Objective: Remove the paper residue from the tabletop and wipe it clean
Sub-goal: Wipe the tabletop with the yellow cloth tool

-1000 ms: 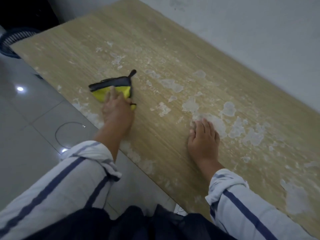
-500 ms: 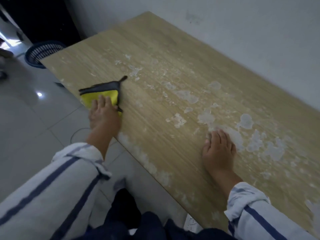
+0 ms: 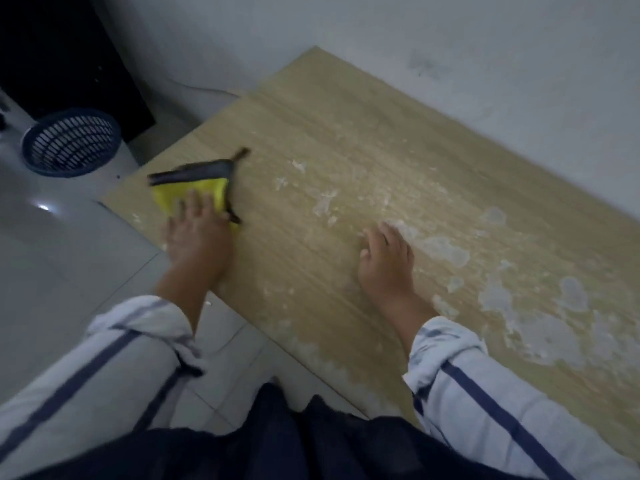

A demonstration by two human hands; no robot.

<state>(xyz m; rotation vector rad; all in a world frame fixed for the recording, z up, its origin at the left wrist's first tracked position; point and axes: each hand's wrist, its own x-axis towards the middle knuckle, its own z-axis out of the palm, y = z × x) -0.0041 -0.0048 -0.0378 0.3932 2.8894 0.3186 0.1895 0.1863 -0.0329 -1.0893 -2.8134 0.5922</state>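
Paper residue (whitish) lies just beyond the right hand.

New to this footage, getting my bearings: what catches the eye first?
The yellow cloth with dark trim, pressed under the left hand near the left corner of the tabletop. Then the whitish paper residue patching the wood by the right hand. A blue basket stands on the floor, upper left.

There is one tabletop, one yellow cloth, one blue basket, two hands and many paper residue patches.
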